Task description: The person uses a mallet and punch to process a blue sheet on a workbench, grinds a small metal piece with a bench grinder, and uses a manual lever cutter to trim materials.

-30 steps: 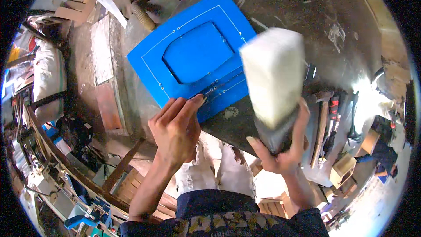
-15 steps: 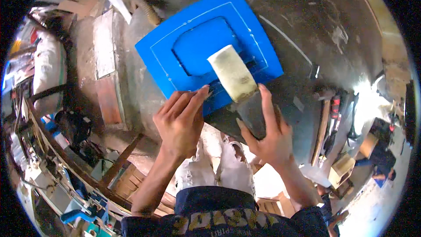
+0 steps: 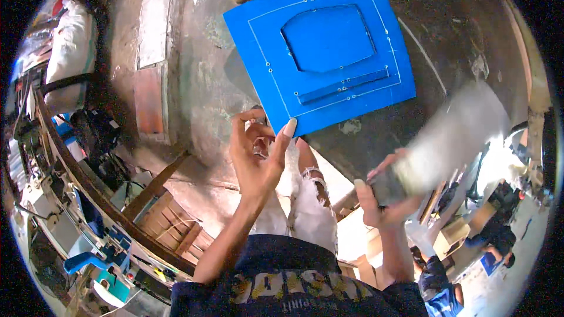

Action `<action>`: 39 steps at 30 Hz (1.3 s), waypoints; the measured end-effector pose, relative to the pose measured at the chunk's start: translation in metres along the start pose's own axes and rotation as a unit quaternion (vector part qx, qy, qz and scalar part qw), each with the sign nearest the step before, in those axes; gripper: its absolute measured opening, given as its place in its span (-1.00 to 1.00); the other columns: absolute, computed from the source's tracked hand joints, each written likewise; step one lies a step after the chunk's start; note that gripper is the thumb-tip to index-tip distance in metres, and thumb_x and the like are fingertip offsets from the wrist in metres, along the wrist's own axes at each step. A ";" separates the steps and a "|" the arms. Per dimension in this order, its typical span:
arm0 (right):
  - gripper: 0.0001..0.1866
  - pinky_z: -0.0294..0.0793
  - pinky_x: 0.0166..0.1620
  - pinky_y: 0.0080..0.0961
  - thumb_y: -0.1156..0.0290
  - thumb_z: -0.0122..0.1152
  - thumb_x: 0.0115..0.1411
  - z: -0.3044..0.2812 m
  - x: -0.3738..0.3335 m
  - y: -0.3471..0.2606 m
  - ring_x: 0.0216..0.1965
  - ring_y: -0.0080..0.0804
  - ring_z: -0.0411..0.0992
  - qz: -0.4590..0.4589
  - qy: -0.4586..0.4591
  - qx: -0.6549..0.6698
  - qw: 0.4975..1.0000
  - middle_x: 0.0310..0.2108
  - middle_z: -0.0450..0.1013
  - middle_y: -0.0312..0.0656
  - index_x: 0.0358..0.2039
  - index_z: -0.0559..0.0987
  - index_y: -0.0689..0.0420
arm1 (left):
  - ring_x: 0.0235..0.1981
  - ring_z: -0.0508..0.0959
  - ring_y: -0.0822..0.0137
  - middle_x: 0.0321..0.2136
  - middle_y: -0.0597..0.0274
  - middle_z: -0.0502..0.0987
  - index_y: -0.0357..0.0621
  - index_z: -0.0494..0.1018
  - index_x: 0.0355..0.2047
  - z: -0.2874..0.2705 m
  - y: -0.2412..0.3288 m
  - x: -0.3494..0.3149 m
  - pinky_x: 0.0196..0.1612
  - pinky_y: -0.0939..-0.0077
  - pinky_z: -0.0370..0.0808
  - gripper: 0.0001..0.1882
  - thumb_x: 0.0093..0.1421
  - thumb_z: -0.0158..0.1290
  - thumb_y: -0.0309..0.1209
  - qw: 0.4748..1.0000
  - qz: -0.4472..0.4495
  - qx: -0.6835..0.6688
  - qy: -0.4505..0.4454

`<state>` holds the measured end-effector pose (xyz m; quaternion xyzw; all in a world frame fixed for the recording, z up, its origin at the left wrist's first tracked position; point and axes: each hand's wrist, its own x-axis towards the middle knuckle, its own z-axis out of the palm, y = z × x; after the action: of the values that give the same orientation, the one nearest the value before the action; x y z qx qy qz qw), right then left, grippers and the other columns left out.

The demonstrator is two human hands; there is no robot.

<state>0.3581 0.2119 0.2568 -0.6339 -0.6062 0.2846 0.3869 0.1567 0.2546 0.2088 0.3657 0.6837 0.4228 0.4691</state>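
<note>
Left hand (image 3: 258,155): closed in a pinch on the near-left corner of the blue panel (image 3: 320,79), thumb on the upper face, other fingers curled at and below the edge. The panel extends forward and to the right of this hand, over the dark bench (image 3: 464,29); whether it lies fully flat cannot be determined.

Right hand (image 3: 390,205): wrapped around the dark end of a block (image 3: 458,135). The pale end, blurred, points forward and to the right of this hand, clear of the panel.

Status, completed: a white outline runs inside the panel's border, with small ring marks along it, several in pairs. Within it, a six-sided shape (image 3: 329,38) and, nearer the left hand, a narrow strip (image 3: 343,87) both show dark edges. Whether these are cut through, recessed or raised cannot be determined.

Status, outstanding: the border beyond the white outline appears intact on all sides. The six-sided shape and the strip remain in position, and the block is not in contact with the panel.
</note>
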 end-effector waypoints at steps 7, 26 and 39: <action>-0.15 0.48 -0.28 -0.17 0.17 0.49 -0.04 0.011 0.016 -0.017 -0.38 0.13 0.49 0.159 -0.163 -0.148 0.962 -0.32 0.48 0.21 0.07 0.28 0.51 | -0.53 0.43 0.62 -0.55 0.31 0.51 -0.18 0.32 -0.15 -0.007 -0.006 -0.007 -0.54 0.75 0.19 -0.60 0.13 0.30 -0.40 1.000 0.015 -0.002 0.003; -0.45 0.45 -0.17 -0.49 0.28 0.46 -0.04 -0.116 -0.015 -0.022 -0.27 -0.43 0.47 0.311 0.024 -0.269 0.911 -0.31 0.50 -0.19 -0.05 0.51 0.22 | 0.06 0.45 0.12 0.10 -0.07 0.36 -0.24 0.05 0.29 -0.023 -0.050 -0.081 0.02 0.26 0.47 -0.04 -0.05 0.38 -0.41 0.970 0.031 0.164 -0.179; -0.61 0.28 0.20 -0.33 0.50 0.33 0.00 -0.093 0.081 0.002 0.04 -0.31 0.42 0.046 0.268 0.322 0.907 -0.11 0.50 -0.16 -0.09 0.54 0.11 | 0.02 0.36 0.08 -0.06 -0.08 0.35 -0.44 0.08 0.19 0.017 -0.039 -0.073 0.12 0.20 0.28 0.12 -0.22 0.53 -0.18 0.984 0.114 0.135 -0.015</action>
<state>0.4447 0.2787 0.3135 -0.5545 -0.3249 0.3014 0.7044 0.1902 0.1779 0.1934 0.5077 0.6813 0.3720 0.3737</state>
